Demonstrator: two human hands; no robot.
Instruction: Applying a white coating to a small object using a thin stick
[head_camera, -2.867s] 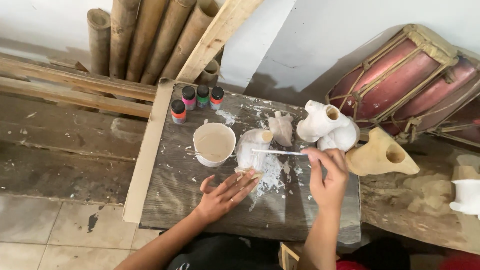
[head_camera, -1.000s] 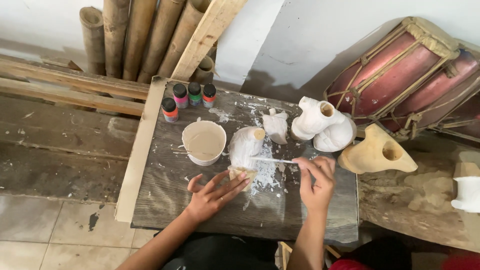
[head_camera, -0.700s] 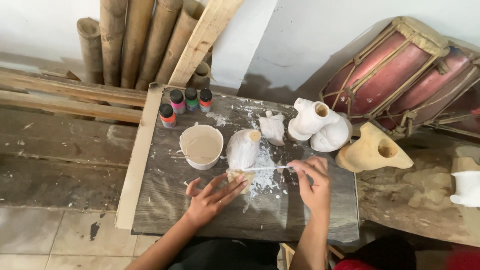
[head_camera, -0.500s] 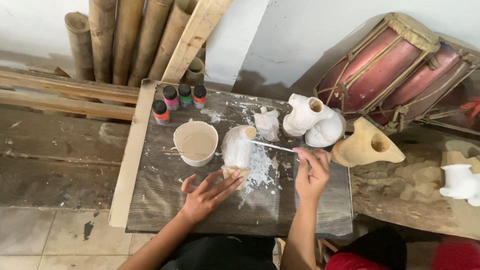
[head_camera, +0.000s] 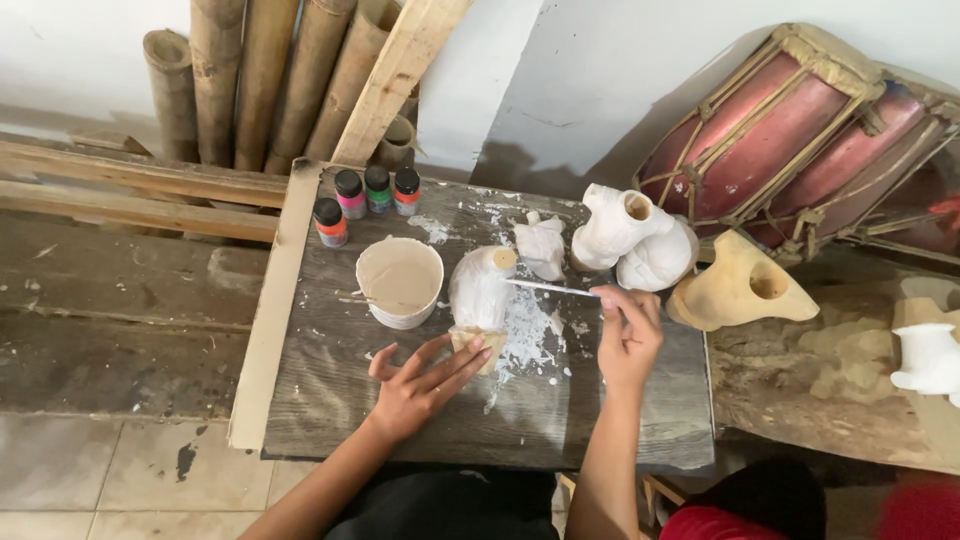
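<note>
Your left hand (head_camera: 420, 385) sits just below the middle of the frame, fingers spread and laid flat, with the fingertips (head_camera: 478, 347) pressing on the bare tan base of the small figurine (head_camera: 481, 295) at the centre of the wooden board (head_camera: 330, 420). Your right hand (head_camera: 628, 335), right of centre, is pinched on a thin paintbrush (head_camera: 548, 288), whose tip touches the figurine's upper right side.

To coat it well, steady the piece by its unpainted base only, so your fingers stay off the wet white. Use light strokes running one way, and reload from the cup of white paint (head_camera: 400, 282) just left of the figurine before the bristles drag dry. Turn the piece with the left fingertips rather than stretching the brush around it.

Your right wrist is raised and bent inward, forearm coming up from the bottom edge; the left forearm angles in from lower left.
</note>
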